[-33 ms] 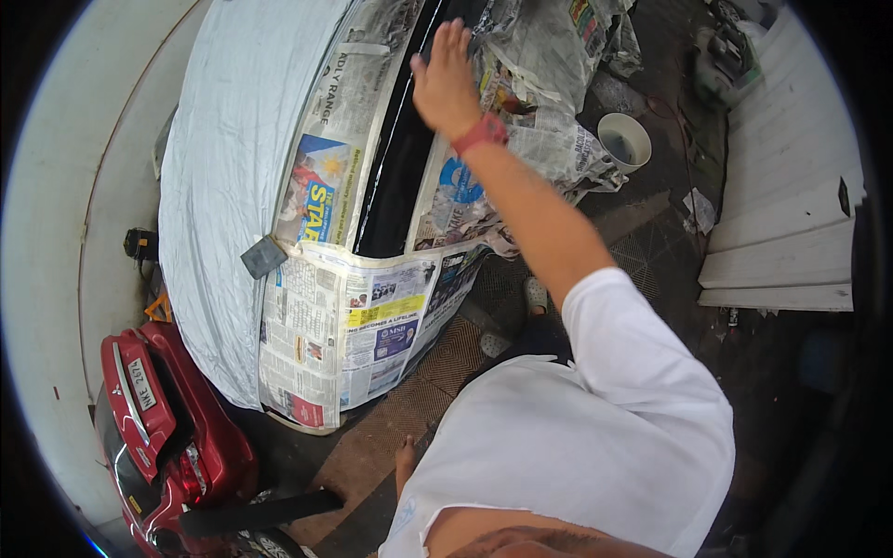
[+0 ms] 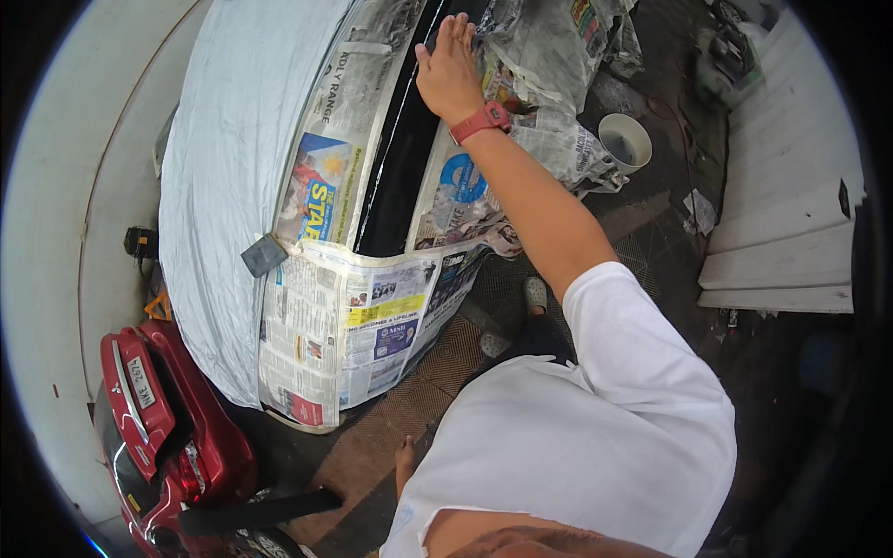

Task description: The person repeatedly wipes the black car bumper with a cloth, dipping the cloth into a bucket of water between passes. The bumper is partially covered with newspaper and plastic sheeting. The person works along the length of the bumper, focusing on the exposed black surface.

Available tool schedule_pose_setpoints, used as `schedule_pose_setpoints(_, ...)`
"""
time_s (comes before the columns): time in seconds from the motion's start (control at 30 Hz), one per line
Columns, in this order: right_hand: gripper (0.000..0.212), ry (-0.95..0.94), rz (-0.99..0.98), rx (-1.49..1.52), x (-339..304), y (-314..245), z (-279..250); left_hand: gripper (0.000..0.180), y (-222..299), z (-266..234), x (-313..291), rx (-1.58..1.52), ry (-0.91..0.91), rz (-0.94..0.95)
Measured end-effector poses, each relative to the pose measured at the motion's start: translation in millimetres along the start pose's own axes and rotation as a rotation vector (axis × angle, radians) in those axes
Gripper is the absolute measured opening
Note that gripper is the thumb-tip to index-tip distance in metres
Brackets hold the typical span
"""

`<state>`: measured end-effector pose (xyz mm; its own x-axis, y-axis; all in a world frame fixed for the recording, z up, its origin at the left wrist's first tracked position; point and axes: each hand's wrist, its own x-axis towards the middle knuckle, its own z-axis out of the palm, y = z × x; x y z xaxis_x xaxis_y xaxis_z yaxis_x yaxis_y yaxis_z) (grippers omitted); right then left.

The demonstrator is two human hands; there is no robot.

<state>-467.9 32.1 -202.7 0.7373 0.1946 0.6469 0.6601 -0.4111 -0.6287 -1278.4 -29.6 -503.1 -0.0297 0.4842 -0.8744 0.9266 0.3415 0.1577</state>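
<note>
My right hand (image 2: 449, 79), a red watch (image 2: 484, 121) on its wrist, lies with stretched fingers and thumb apart on a glossy black strip of panel (image 2: 395, 191). A dark patch shows between thumb and fingers; whether a thin pad is under the palm cannot be seen. White wet-looking lines run along the strip. Sheets of newspaper (image 2: 377, 307) are taped on both sides and across its near end. Left of the strip, a grey rectangular block (image 2: 264, 255) rests where newspaper meets a silver cover (image 2: 228, 167). My left hand (image 2: 406, 454) hangs low beside my shirt, its fingers unclear.
A white bucket (image 2: 624, 143) with liquid stands on the floor to the right. A red motorcycle (image 2: 177, 409) with its black seat is at the lower left. A white panelled wall (image 2: 781, 242) bounds the right side. Crumpled plastic and paper (image 2: 553, 65) drape the far right.
My right hand has shifted slightly up and its wrist has turned, showing more of the watch. The block, newspaper and bucket stay put.
</note>
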Motion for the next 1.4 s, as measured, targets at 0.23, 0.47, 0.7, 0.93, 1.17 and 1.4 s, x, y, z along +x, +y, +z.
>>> schedule_pose_setpoints(0.23,0.092,-0.177,-0.164,0.073,-166,-46,-1,0.066,-1,15,-21,-0.075,-0.009,-0.069)
schedule_pose_setpoints(0.47,0.074,0.061,-0.220,-0.173,39,23,-8,0.073,49,2,-32,-0.002,0.013,-0.094)
schedule_pose_setpoints(0.7,0.079,-0.529,-0.734,0.025,-188,-37,-16,0.067,59,17,-43,-0.113,-0.031,-0.113)
schedule_pose_setpoints(0.93,0.063,-0.153,-0.630,-0.273,15,2,-35,0.065,49,33,-29,-0.160,0.046,-0.060)
schedule_pose_setpoints(1.17,0.074,-0.398,-0.735,-0.118,-134,-11,-16,0.065,-10,57,-27,-0.087,0.051,0.021)
schedule_pose_setpoints(1.4,0.062,-0.071,-0.653,-0.379,47,28,-43,0.064,-28,78,-21,-0.131,0.042,0.023)
